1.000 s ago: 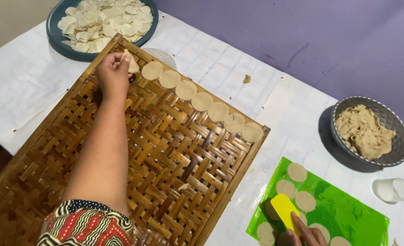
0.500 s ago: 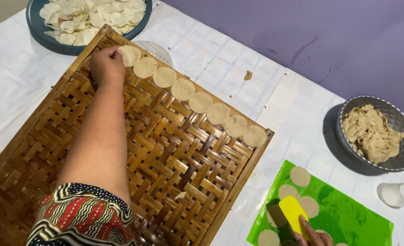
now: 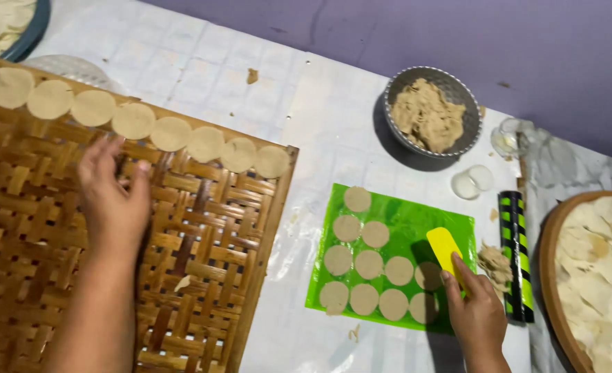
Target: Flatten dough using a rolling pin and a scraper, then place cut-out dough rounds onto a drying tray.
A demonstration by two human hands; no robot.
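A white cloth (image 3: 202, 62) printed with a faint grid of squares covers the work surface, wrinkled at its right end. Beyond its far edge runs a plain purple floor or wall (image 3: 416, 34), matte and marked by 1 or 2 dark specks. Light is soft and even.

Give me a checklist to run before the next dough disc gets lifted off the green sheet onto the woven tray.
1. Yellow scraper in the right hand: ok, gripped.
2. Left hand free to take a disc: ok, empty over the woven tray.
3. Dough discs left on the green sheet: ok, about ten.
4. Bare tray space below the row of discs: ok.
5. Discs loose from the sheet: cannot tell.
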